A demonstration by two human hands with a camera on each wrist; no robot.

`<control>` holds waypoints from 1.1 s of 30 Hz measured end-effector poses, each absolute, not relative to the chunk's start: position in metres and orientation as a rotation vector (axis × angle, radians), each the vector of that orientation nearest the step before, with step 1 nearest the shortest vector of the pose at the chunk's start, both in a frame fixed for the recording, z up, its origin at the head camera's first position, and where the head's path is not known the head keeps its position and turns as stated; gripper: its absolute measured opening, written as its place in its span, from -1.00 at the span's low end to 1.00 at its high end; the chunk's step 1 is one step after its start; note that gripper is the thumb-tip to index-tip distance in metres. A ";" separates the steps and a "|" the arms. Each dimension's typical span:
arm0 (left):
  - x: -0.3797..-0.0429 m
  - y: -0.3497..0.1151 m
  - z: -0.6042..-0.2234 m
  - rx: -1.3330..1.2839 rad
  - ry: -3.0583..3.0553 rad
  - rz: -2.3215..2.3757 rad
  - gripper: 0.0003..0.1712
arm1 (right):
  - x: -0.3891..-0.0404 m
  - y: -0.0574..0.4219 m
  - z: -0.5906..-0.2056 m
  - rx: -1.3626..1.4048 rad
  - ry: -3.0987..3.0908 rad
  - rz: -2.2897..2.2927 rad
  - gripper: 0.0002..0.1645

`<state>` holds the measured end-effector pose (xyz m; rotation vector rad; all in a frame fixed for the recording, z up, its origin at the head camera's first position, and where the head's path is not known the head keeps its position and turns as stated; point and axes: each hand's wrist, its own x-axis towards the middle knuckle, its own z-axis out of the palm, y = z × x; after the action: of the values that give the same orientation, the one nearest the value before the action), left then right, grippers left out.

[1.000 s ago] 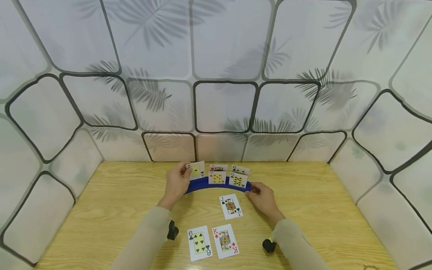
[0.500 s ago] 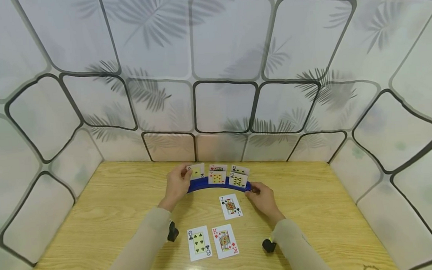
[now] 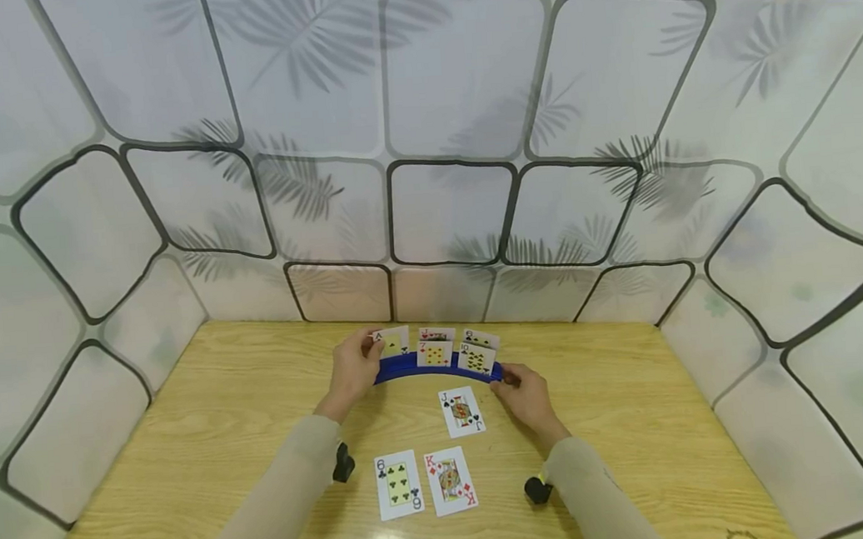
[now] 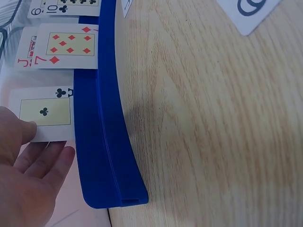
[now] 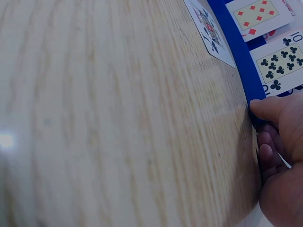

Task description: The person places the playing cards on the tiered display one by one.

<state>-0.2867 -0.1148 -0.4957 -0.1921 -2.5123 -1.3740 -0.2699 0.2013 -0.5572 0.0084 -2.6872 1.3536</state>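
Pinching ace of clubs [image 4: 50,113] at its left edge, left grip [image 3: 353,368].

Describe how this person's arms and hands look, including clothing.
The left sleeve and right sleeve are long and beige. A small black device sits by each wrist, the right one showing some yellow. The left hand and right hand wear no gloves.

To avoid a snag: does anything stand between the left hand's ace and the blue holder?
Nothing visible: the left hand pinches the ace of clubs with its lower edge at the blue holder. The seven of diamonds stands apart, to its right.
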 end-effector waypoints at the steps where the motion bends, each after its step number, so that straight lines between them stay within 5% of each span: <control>1: -0.287 -0.115 -0.495 -0.187 -2.520 -1.378 -0.67 | -0.270 0.202 -0.557 0.009 -2.689 1.349 -0.53; 17: -0.272 -0.129 -0.486 -0.216 -2.556 -1.341 -0.48 | -0.271 0.202 -0.556 0.007 -2.696 1.358 -0.51; 33: -0.211 -0.143 -0.495 -0.420 -2.452 -1.184 -0.56 | -0.270 0.201 -0.556 0.008 -2.703 1.342 -0.52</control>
<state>-0.2111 -0.1431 -0.4950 -0.4204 -2.4515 -1.1844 -0.2700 0.2013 -0.5563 0.0076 -2.7030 1.3423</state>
